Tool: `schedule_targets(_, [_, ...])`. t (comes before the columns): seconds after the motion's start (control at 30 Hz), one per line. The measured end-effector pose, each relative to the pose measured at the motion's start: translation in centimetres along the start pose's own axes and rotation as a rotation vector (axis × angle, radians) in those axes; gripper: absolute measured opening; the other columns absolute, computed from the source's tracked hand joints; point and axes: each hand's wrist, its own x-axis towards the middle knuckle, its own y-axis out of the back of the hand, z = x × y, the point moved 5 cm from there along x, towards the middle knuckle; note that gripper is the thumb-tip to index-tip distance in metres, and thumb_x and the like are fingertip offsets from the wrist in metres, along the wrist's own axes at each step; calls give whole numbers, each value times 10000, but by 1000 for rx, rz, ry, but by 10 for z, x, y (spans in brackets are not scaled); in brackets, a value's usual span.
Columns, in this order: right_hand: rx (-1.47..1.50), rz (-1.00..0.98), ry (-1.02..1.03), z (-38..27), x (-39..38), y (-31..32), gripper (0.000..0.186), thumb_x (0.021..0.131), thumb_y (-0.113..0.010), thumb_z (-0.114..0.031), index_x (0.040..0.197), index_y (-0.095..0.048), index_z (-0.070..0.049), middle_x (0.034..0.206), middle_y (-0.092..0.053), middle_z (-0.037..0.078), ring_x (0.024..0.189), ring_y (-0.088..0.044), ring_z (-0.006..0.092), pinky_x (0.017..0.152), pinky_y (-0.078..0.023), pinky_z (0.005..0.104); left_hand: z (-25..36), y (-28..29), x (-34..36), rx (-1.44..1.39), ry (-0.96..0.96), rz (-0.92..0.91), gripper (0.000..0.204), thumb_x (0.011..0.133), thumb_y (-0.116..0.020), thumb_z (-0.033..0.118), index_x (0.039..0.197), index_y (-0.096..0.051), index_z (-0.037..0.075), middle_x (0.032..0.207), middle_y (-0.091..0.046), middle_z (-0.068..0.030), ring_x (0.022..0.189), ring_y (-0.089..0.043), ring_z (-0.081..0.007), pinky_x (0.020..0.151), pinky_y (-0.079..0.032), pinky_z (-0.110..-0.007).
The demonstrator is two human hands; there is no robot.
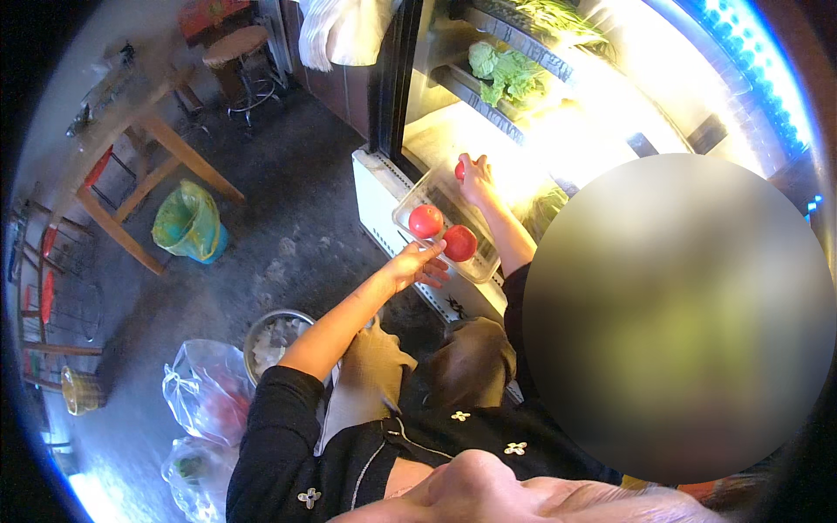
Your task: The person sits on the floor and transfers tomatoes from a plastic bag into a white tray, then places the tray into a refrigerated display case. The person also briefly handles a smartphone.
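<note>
From far off, I see my right hand (476, 179) in front of the bright fridge (384, 196), its fingers pinching a round red thing (460, 170) that looks like a tomato. Between those fingers and my left hand (412, 266) is a clear plastic tub (446, 199). In it, just past the left fingers, are two big tomatoes: the left tomato (425, 221) and the right tomato (459, 243). The left fingers are spread and a bit bent, the thumb right by the right tomato; I can't tell if it touches. The tub seems to sit at the fridge's edge, above the dark floor (288, 227), so a bump from my left fingers could tip it. A loose pinch could drop the red thing; a hard squeeze could bruise it.
</note>
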Motion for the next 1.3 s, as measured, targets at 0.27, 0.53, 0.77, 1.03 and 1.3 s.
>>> schedule_targets(0.27, [85,-144,-17,-14,-156,109,575,751,-807,-265,1249,-551,-137,1147,-583,215,1043,-616,389,901,-505,457,-11,9,11,-210,-44,-90,377,977,-632,362,1177,-584,45,904,-720,-157,820,-735,-295,681,-621,-434])
schedule_targets(0.53, [164,-208,176,-40,-194,95,599,650,-859,-186,1171,-583,-76,1094,-612,168,1062,-600,363,917,-489,427,-7,4,22,-218,-89,-69,433,986,-613,359,1258,-542,30,893,-708,-180,747,-736,-311,691,-635,-456])
schedule_targets(0.77, [157,-308,150,-27,-191,67,683,786,-775,-263,1371,-514,-26,1191,-645,199,1196,-558,365,1022,-447,422,-2,2,26,-197,-109,-92,454,988,-600,392,1256,-546,29,903,-714,-189,768,-739,-310,729,-630,-480])
schedule_targets(1.03, [270,-255,144,-71,-137,27,355,960,-552,-307,1200,-619,-54,1208,-634,198,1067,-626,384,935,-503,452,-20,27,31,-266,-153,-162,484,936,-668,447,1225,-608,64,983,-715,-171,905,-713,-331,851,-584,-507])
schedule_targets(1.3, [426,-262,194,-26,-142,25,423,1043,-473,-262,1383,-492,-11,1297,-603,229,1184,-603,330,982,-474,406,2,14,-23,-172,-140,-83,665,1000,-606,297,1446,-284,-78,1143,-627,-287,1071,-666,-365,808,-597,-489])
